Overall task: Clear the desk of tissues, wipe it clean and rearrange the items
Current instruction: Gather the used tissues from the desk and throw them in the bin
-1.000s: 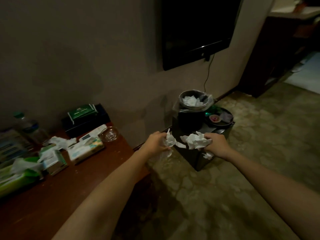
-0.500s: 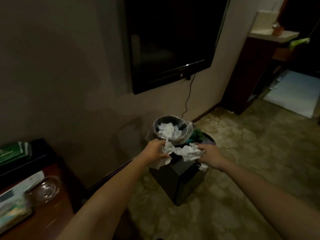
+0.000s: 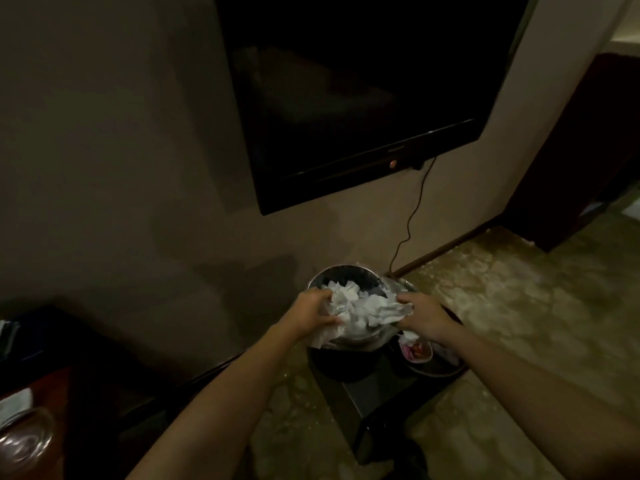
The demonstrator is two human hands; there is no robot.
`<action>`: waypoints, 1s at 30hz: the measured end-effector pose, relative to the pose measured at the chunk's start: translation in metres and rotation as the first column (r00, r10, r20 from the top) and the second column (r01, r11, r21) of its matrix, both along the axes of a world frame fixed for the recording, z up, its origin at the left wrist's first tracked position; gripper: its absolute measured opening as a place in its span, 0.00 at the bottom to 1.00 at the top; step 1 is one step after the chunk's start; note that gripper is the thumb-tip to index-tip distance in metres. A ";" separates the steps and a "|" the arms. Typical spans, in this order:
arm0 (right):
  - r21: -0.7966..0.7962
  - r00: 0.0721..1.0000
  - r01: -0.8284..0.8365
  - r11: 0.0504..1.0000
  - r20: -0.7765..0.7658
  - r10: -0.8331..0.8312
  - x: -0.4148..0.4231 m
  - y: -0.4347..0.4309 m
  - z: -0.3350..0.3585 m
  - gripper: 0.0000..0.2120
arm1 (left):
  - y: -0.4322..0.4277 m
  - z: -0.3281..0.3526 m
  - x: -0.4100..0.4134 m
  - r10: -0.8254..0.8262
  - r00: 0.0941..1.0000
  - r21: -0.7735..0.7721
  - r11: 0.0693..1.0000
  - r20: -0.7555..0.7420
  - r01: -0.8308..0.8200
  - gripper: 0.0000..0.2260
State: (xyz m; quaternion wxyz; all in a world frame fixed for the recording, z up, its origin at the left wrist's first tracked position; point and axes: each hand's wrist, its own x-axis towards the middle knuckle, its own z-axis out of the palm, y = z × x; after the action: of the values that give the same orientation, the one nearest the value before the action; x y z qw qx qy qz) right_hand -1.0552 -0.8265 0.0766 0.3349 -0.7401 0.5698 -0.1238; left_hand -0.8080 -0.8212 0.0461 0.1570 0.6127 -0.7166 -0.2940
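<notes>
Tissues (image 3: 360, 311): white, crumpled wads. One clump gripped in my left hand (image 3: 313, 315), another in my right hand (image 3: 424, 315), the two clumps touching in the middle. Both sit over the bin (image 3: 346, 271) mouth, with more white tissue inside the rim.

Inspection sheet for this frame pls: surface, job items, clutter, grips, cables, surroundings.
Surface: only a corner of the desk shows, lower left.
Job's things: crumpled tissues over the bin; some lie inside.
Clutter: glass dish on the desk; small bowl beside the bin on a black stand.
Grips: left hand and right hand each hold tissues above the bin.
Cables: one cable hangs from the TV down the wall.
Surroundings: patterned floor; dim light.
</notes>
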 end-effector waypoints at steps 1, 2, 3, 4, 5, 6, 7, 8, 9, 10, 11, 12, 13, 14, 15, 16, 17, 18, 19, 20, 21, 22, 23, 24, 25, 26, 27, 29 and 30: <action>0.000 1.000 -0.029 1.000 0.004 0.029 -0.005 -0.020 -0.004 0.11 | -0.010 -0.002 -0.005 0.046 0.999 0.002 0.999 -0.013 -0.046 0.17; -0.002 0.998 -0.058 0.998 0.003 0.058 -0.009 -0.040 -0.008 0.11 | -0.020 -0.004 -0.011 0.092 0.995 0.000 0.996 -0.033 -0.093 0.17; -0.001 0.996 -0.093 0.996 -0.003 0.093 -0.011 -0.057 -0.010 0.12 | -0.029 -0.006 -0.018 0.134 0.990 0.002 0.991 -0.042 -0.134 0.17; 0.000 0.992 -0.127 0.992 -0.014 0.127 -0.013 -0.074 -0.013 0.15 | -0.037 -0.009 -0.026 0.158 0.987 0.015 0.987 -0.040 -0.158 0.18; 0.005 0.984 -0.178 0.984 -0.026 0.178 -0.014 -0.086 -0.016 0.17 | -0.042 -0.012 -0.032 0.171 0.985 0.043 0.985 -0.033 -0.170 0.18; 0.017 0.974 -0.223 0.975 -0.033 0.223 -0.015 -0.099 -0.021 0.18 | -0.047 -0.017 -0.038 0.183 0.983 0.066 0.981 -0.024 -0.181 0.19; 0.031 0.966 -0.257 0.966 -0.034 0.258 -0.016 -0.111 -0.026 0.16 | -0.051 -0.020 -0.042 0.206 0.978 0.078 0.976 -0.023 -0.204 0.20; 0.043 0.959 -0.279 0.959 -0.032 0.280 -0.017 -0.123 -0.032 0.13 | -0.053 -0.023 -0.044 0.237 0.971 0.086 0.969 -0.032 -0.233 0.20; 0.046 0.954 -0.297 0.954 -0.030 0.298 -0.018 -0.133 -0.038 0.08 | -0.056 -0.026 -0.046 0.274 0.961 0.096 0.958 -0.038 -0.269 0.19; 0.036 0.947 -0.318 0.947 -0.022 0.319 -0.018 -0.142 -0.045 0.05 | -0.057 -0.029 -0.046 0.305 0.952 0.096 0.949 -0.037 -0.301 0.19; 0.029 0.937 -0.347 0.938 -0.021 0.347 -0.017 -0.149 -0.050 0.05 | -0.057 -0.031 -0.045 0.324 0.946 0.111 0.941 -0.025 -0.320 0.19; 0.037 0.926 -0.376 0.926 -0.025 0.377 -0.015 -0.155 -0.055 0.05 | -0.058 -0.034 -0.044 0.333 0.943 0.132 0.935 -0.011 -0.329 0.19; 0.047 0.913 -0.405 0.913 -0.030 0.406 -0.012 -0.161 -0.059 0.05 | -0.061 -0.037 -0.042 0.342 0.940 0.150 0.929 0.003 -0.339 0.19; 0.055 0.902 -0.428 0.902 -0.042 0.430 -0.008 -0.167 -0.063 0.07 | -0.063 -0.041 -0.038 0.353 0.936 0.160 0.923 0.011 -0.350 0.18; 0.054 0.892 -0.448 0.892 -0.046 0.450 -0.003 -0.172 -0.067 0.09 | -0.067 -0.045 -0.034 0.365 0.931 0.162 0.918 0.012 -0.362 0.18; 0.052 0.889 -0.454 0.890 -0.049 0.456 0.002 -0.176 -0.072 0.12 | -0.070 -0.050 -0.030 0.376 0.927 0.167 0.913 0.014 -0.373 0.18; 0.052 0.887 -0.458 0.887 -0.036 0.460 0.006 -0.181 -0.078 0.16 | -0.074 -0.054 -0.026 0.383 0.924 0.168 0.910 0.019 -0.380 0.17; 0.048 0.885 -0.463 0.885 -0.027 0.464 0.010 -0.186 -0.085 0.18 | -0.076 -0.058 -0.022 0.388 0.922 0.163 0.908 0.024 -0.386 0.17; 0.040 0.874 -0.484 0.874 -0.025 0.486 0.016 -0.190 -0.091 0.17 | -0.078 -0.062 -0.019 0.391 0.920 0.160 0.907 0.023 -0.389 0.17; 0.051 0.855 -0.512 0.857 -0.062 0.515 0.022 -0.194 -0.098 0.12 | -0.079 -0.068 -0.016 0.397 0.918 0.161 0.905 0.015 -0.394 0.17; 0.052 0.828 -0.549 0.834 -0.098 0.551 0.028 -0.199 -0.106 0.05 | -0.080 -0.074 -0.013 0.402 0.916 0.167 0.902 0.009 -0.398 0.17; 0.079 0.809 -0.568 0.819 -0.130 0.574 0.034 -0.203 -0.113 0.06 | -0.081 -0.080 -0.010 0.402 0.916 0.184 0.899 0.006 -0.396 0.17; 0.110 0.788 -0.584 0.804 -0.162 0.594 0.041 -0.206 -0.120 0.09 | -0.081 -0.086 -0.007 0.396 0.918 0.197 0.900 0.003 -0.388 0.18; 0.144 0.775 -0.589 0.795 -0.178 0.606 0.047 -0.208 -0.126 0.10 | -0.082 -0.091 -0.004 0.388 0.922 0.206 0.902 0.001 -0.380 0.18; 0.161 0.771 -0.590 0.791 -0.177 0.611 0.051 -0.207 -0.133 0.10 | -0.083 -0.096 -0.001 0.378 0.926 0.211 0.905 0.002 -0.370 0.18; 0.175 0.773 -0.586 0.791 -0.173 0.610 0.055 -0.206 -0.140 0.09 | -0.085 -0.100 0.001 0.371 0.929 0.216 0.907 0.004 -0.363 0.18; 0.185 0.779 -0.577 0.796 -0.168 0.604 0.057 -0.204 -0.147 0.09 | -0.087 -0.102 0.002 0.364 0.931 0.221 0.908 0.004 -0.356 0.18; 0.224 0.763 -0.576 0.786 -0.199 0.615 0.058 -0.200 -0.161 0.09 | -0.089 -0.106 0.002 0.365 0.931 0.227 0.907 -0.001 -0.355 0.19; 0.255 0.750 -0.572 0.780 -0.222 0.623 0.057 -0.199 -0.165 0.11 | -0.090 -0.108 0.002 0.363 0.932 0.236 0.906 -0.004 -0.352 0.20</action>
State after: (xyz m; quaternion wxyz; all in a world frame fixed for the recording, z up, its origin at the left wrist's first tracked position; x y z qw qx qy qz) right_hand -0.9986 -1.0251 -0.0888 0.3305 -0.8618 0.3540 0.1508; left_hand -0.8059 -0.9108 -0.0620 0.1530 0.7404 -0.5491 -0.3561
